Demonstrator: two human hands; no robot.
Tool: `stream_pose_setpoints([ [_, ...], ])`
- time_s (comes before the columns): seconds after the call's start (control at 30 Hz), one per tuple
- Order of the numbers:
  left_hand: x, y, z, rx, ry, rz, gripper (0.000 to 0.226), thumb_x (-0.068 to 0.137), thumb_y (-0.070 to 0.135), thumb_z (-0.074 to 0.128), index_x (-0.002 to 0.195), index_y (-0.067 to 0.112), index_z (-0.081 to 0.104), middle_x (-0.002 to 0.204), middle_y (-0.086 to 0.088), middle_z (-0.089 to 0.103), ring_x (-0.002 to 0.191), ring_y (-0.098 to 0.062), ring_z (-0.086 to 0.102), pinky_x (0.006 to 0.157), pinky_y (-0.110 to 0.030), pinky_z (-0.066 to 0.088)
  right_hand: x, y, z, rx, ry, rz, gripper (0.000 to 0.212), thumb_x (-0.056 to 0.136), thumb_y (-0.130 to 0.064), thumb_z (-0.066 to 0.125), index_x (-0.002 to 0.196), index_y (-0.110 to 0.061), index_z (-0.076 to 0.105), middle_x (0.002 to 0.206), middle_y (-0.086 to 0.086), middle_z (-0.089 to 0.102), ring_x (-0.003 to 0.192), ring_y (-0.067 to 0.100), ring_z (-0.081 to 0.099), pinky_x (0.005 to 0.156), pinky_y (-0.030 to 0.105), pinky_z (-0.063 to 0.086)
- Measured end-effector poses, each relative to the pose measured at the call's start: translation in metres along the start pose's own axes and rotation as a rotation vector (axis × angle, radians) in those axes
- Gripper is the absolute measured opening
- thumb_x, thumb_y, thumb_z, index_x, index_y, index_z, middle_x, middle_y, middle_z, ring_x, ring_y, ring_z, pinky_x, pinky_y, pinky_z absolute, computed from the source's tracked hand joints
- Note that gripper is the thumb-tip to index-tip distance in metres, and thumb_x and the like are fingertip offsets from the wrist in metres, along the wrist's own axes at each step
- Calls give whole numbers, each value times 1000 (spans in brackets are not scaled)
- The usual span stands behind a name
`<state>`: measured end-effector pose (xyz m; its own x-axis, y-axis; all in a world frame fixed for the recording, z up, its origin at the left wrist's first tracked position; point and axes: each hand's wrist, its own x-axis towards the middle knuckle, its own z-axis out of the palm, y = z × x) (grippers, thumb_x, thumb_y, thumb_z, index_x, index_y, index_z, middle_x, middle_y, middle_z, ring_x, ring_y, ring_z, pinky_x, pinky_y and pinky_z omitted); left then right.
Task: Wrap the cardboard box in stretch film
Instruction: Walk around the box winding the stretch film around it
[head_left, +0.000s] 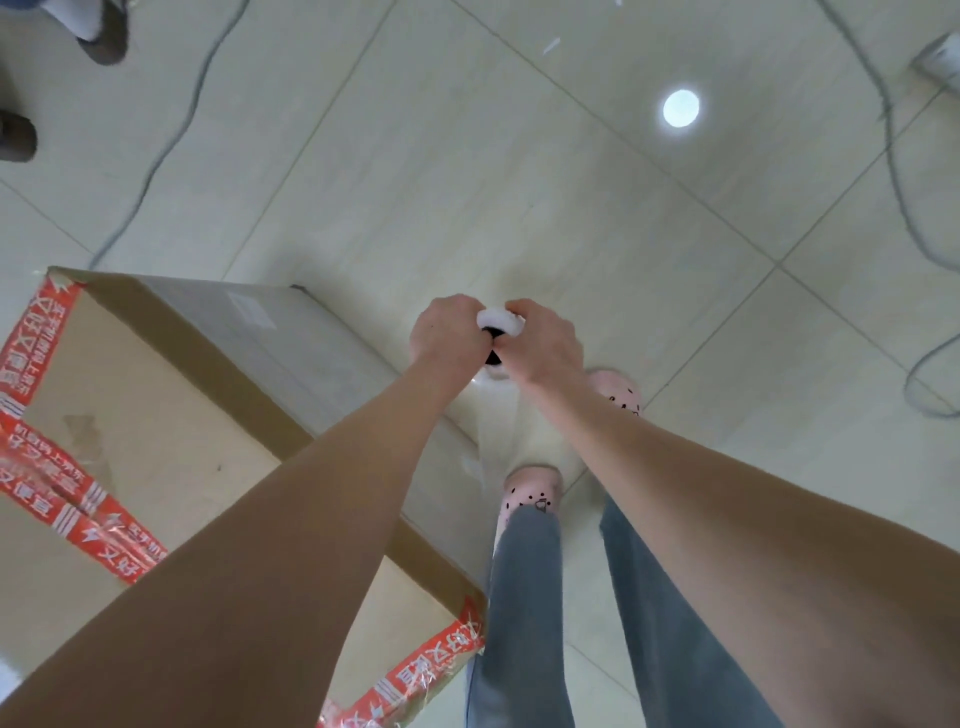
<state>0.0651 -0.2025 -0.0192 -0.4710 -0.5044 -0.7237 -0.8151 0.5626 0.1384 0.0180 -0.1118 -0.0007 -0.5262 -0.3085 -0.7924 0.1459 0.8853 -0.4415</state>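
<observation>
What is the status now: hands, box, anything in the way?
Left hand and right hand both grip the film roll, upright. Stretch film runs down to the cardboard box side. Loose cables on the floor nearby.

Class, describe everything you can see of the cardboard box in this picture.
The cardboard box is large, brown and closed, standing on the tiled floor at the person's left. Red tape with white print crosses its scuffed top and corners. Its visible side looks glossy, seemingly film-covered, with a pale label.
</observation>
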Motion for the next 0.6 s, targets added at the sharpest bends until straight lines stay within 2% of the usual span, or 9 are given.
stream_pose_setpoints([
  [0.13, 10, -27, -17, -321, 67, -239, 12, 79, 14, 53, 77, 6, 62, 77, -9, 67, 69, -28, 66, 57, -33, 52, 17, -30, 10, 71, -38, -54, 44, 82, -18, 58, 125, -26, 56, 118, -3, 63, 112, 20, 56, 87, 27, 44],
  [0.2, 11, -45, -22, -499, 127, -366, 13, 79, 16, 57, 72, 7, 61, 74, -11, 68, 66, -28, 70, 60, -33, 56, 24, -46, 17, 84, -74, -82, 48, 83, -17, 58, 131, -23, 52, 124, 0, 59, 115, 21, 54, 92, 29, 44],
  [0.27, 10, -61, -24, -614, 168, -490, 17, 83, 21, 61, 73, 8, 62, 70, -9, 67, 62, -26, 71, 61, -30, 57, 27, -60, 27, 49, -142, -96, 49, 87, -21, 58, 135, -21, 47, 127, 3, 57, 113, 23, 56, 89, 29, 44],
  [0.37, 10, -79, -24, -722, 171, -597, 22, 85, 26, 60, 90, 5, 66, 71, -7, 69, 62, -23, 71, 69, -39, 61, 28, -74, 44, 30, -207, -113, 49, 92, -27, 55, 139, -25, 41, 127, 4, 56, 108, 24, 57, 78, 25, 41],
  [0.47, 16, -84, -30, -597, 103, -595, 30, 87, 33, 57, 97, 5, 63, 83, -8, 69, 76, -26, 68, 69, -34, 57, 32, -83, 50, -44, -225, -156, 49, 95, -21, 48, 142, -29, 39, 132, 4, 54, 115, 23, 53, 78, 24, 35],
  [0.53, 21, -78, -38, -450, 97, -527, 24, 89, 28, 56, 100, 7, 60, 91, -9, 64, 80, -26, 60, 61, -30, 43, 39, -87, 49, -93, -244, -167, 51, 94, -17, 45, 143, -31, 39, 136, 3, 51, 118, 24, 52, 81, 25, 36],
  [0.6, 27, -73, -46, -419, 107, -502, 20, 89, 19, 55, 103, 5, 60, 97, -12, 63, 87, -29, 60, 63, -29, 38, 47, -91, 47, -125, -272, -167, 53, 93, -14, 42, 142, -34, 40, 139, 1, 48, 120, 23, 51, 81, 25, 37],
])
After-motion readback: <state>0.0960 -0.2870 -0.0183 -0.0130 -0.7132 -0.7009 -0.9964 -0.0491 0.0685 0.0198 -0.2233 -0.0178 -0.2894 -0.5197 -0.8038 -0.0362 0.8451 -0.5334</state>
